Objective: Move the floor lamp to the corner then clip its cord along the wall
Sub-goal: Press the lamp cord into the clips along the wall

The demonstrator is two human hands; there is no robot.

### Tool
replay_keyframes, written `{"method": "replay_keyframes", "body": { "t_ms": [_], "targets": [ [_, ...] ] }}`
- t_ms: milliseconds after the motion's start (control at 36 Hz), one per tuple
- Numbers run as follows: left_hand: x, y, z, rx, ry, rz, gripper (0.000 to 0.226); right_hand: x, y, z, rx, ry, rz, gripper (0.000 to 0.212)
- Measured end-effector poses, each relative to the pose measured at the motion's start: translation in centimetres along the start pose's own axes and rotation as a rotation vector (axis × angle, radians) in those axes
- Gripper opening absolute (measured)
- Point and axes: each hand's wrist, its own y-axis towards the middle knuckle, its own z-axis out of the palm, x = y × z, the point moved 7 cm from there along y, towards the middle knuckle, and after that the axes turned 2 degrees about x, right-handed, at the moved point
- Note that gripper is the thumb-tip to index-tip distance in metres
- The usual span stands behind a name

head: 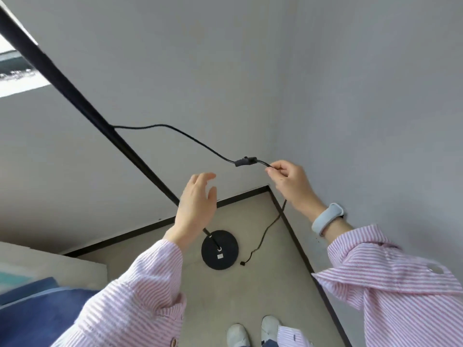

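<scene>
The black floor lamp stands in the room corner, its round base [220, 249] on the floor and its thin pole [82, 102] rising up to the upper left. A black cord [190, 137] leaves the pole mid-height and runs to an inline switch [246, 161]. My right hand [290, 182] pinches the cord just past the switch, held up near the corner of the walls. From there the cord drops to the floor and ends in a small plug [242, 263]. My left hand [198, 204] hovers open in front of the pole, holding nothing.
Two grey walls meet at the corner [268, 187] with a dark skirting board along the floor. A bed with blue bedding [37, 314] lies at the lower left. A window [15, 66] shows at the upper left. My white shoes [253, 331] stand on the beige floor.
</scene>
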Motion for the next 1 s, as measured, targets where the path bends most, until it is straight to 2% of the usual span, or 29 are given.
{"method": "replay_keyframes", "body": {
  "t_ms": [111, 167, 278, 389, 444, 500, 556, 639, 667, 750, 833, 889, 944, 1000],
  "targets": [
    [-6.8, -0.5, -2.5, -0.122, 0.187, 0.334, 0.046, 6.6, -1.6, -5.0, -0.072, 0.045, -0.082, 0.018],
    [-9.9, -0.2, -4.1, -0.179, 0.248, 0.430, 0.056, 10.5, -2.4, -7.2, -0.091, 0.059, -0.146, 0.016],
    [-12.9, 1.1, -5.3, -0.173, 0.377, 0.487, 0.070, 16.5, -4.1, -9.9, -0.093, 0.088, -0.254, 0.020],
    [-12.6, 2.5, -4.9, -0.080, 0.560, 0.414, 0.073, 19.7, -6.3, -11.7, -0.084, 0.150, -0.370, 0.024],
    [-11.6, 3.1, -4.4, -0.008, 0.628, 0.337, 0.065, 19.8, -7.1, -12.5, -0.093, 0.245, -0.405, 0.022],
    [-11.1, 3.3, -4.1, 0.041, 0.610, 0.298, 0.040, 19.0, -7.4, -13.6, -0.151, 0.285, -0.405, 0.023],
    [-11.0, 3.1, -4.4, 0.031, 0.525, 0.287, 0.027, 17.6, -7.4, -14.5, -0.243, 0.213, -0.356, 0.027],
    [-11.1, 2.4, -4.8, 0.000, 0.439, 0.335, 0.026, 15.2, -6.8, -14.6, -0.279, -0.048, -0.198, 0.019],
    [-11.2, 2.2, -4.8, 0.005, 0.419, 0.352, 0.025, 14.4, -6.5, -14.3, -0.251, -0.141, -0.133, 0.018],
    [-11.6, 1.6, -4.7, 0.050, 0.381, 0.391, 0.023, 12.7, -5.9, -12.2, -0.050, -0.411, -0.029, 0.042],
    [-11.9, 1.5, -5.3, 0.075, 0.402, 0.396, 0.021, 11.3, -6.4, -8.1, 0.360, -0.539, 0.104, 0.052],
    [-12.2, 1.3, -5.8, 0.082, 0.398, 0.400, 0.021, 10.4, -7.4, -5.7, 0.580, -0.562, 0.190, 0.047],
    [-12.7, 0.8, -6.1, 0.088, 0.384, 0.423, 0.021, 9.5, -7.9, -4.0, 0.669, -0.549, 0.209, 0.036],
    [-13.5, 0.3, -6.2, 0.084, 0.351, 0.458, 0.020, 9.2, -7.5, -3.6, 0.624, -0.620, 0.143, 0.031]
  ]
}}
